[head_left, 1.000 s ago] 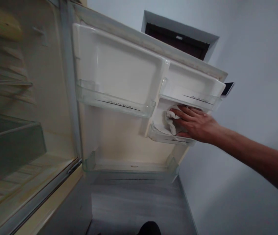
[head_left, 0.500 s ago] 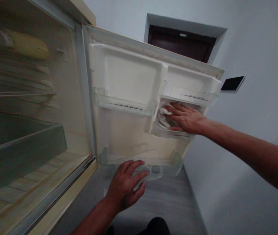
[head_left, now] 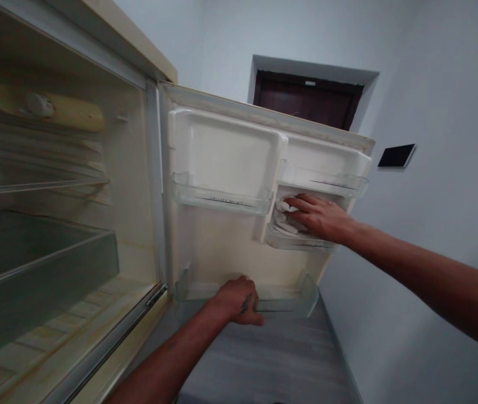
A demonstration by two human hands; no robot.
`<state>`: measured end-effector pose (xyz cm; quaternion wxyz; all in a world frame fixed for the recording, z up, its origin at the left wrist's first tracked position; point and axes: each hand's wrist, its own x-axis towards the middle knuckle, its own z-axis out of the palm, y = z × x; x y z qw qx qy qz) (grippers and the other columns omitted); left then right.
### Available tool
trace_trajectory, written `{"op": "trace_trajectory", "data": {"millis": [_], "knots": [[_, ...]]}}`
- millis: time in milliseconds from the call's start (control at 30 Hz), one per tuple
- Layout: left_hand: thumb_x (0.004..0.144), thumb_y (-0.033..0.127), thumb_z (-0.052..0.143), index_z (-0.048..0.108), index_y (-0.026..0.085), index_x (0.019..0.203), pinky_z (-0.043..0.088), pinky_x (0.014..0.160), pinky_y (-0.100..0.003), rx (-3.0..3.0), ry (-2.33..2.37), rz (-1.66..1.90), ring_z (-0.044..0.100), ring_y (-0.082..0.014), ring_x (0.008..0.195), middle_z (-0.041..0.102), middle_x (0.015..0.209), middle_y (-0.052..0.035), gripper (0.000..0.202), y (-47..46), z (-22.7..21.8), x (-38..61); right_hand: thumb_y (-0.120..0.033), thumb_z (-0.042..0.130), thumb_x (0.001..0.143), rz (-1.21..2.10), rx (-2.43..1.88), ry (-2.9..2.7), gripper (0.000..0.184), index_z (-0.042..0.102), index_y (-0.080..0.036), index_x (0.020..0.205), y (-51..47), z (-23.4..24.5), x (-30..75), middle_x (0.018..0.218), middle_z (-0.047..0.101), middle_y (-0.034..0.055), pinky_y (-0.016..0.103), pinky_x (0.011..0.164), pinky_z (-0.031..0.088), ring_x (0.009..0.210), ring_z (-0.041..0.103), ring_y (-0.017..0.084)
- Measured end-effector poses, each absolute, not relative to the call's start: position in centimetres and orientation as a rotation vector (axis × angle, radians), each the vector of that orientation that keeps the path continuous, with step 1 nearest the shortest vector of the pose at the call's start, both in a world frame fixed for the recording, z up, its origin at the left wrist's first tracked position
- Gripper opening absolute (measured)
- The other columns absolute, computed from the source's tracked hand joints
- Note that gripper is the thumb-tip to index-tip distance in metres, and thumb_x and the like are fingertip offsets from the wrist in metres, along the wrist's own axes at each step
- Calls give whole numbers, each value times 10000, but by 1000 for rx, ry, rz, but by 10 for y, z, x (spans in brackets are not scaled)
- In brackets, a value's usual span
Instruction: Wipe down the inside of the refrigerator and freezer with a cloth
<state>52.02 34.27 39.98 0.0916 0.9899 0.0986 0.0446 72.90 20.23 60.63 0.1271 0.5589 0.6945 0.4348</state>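
My right hand (head_left: 321, 217) lies in the small middle compartment (head_left: 301, 242) of the open fridge door (head_left: 222, 151), fingers pressed on a crumpled white cloth (head_left: 285, 216). My left hand (head_left: 236, 300) is at the clear bottom door shelf (head_left: 293, 300). Its fingers curl down over the shelf's front rim, and they hide whatever they grip.
The fridge interior on the left has glass shelves (head_left: 36, 185), a drawer (head_left: 53, 264) and a yellowish lamp housing (head_left: 49, 109). Two more clear door bins (head_left: 219, 199) sit higher up. A dark doorway (head_left: 306, 101) and a grey wall with a black panel (head_left: 396, 155) lie behind. Grey floor (head_left: 272, 365) lies below.
My left hand came into view holding a clear plastic piece, then moved up and forward to the bottom door shelf. My right hand kept the cloth in the small compartment, shifting slightly left.
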Motion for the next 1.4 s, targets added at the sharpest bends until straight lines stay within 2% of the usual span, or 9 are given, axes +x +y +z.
{"op": "trace_trajectory", "data": {"millis": [133,267,400,533,633,733,867,1167,1400], "knots": [[727,588,709,754,230,811,542,762,-377,2954,317,65,692,-271,878,749,842,-85,371,345,398,521,-148,504,953,1255,1712,2048,405,694,-270,1289,198,605,731,1422,606,78,359,802,609,1166,624,271],[742,581,693,739,225,827,543,790,-380,2948,342,60,689,-280,938,749,877,-91,369,343,400,520,-139,465,937,1452,1871,2254,416,704,-263,1254,179,596,700,1408,619,68,405,1033,554,1251,611,249],[732,556,728,720,212,874,539,803,-377,2912,383,94,683,-279,962,749,934,-91,372,340,402,517,-274,467,999,1643,1664,2264,381,646,-348,1327,191,608,634,1557,479,0,481,1172,443,1453,420,276],[713,581,765,708,226,906,526,857,-336,2859,385,157,668,-237,998,740,972,-55,408,341,398,511,-283,460,1014,1654,1582,2118,444,513,-260,1454,252,662,592,1591,396,61,591,1187,357,1493,299,349],[682,604,786,706,224,895,522,843,-323,2833,406,182,659,-224,972,724,967,-53,442,341,395,510,-218,384,1023,1629,1609,2033,401,554,-190,1385,296,691,591,1464,492,139,595,1114,385,1410,380,372],[682,585,788,709,218,869,518,802,-326,2826,424,182,656,-228,931,716,921,-59,420,341,395,511,-194,368,1014,1548,1643,2059,402,569,-166,1361,322,689,597,1303,586,180,498,1023,454,1291,470,341],[683,557,792,718,216,840,514,789,-337,2837,392,170,657,-247,938,714,856,-58,382,339,396,512,-220,447,997,1356,1484,2280,457,521,-235,1448,343,678,586,1355,599,137,394,1010,465,1254,494,275],[698,573,785,736,222,919,508,832,-365,2848,387,121,649,-284,1041,737,958,-74,417,336,397,507,-296,426,1002,390,1798,2521,391,759,-205,1184,340,691,554,1191,747,31,329,943,514,1068,684,219],[689,605,788,728,228,884,505,802,-341,2845,365,123,652,-259,985,714,927,-64,428,341,395,509,-564,414,1008,288,1918,2512,533,810,-208,992,303,692,594,880,780,51,338,798,559,798,716,222]]}}
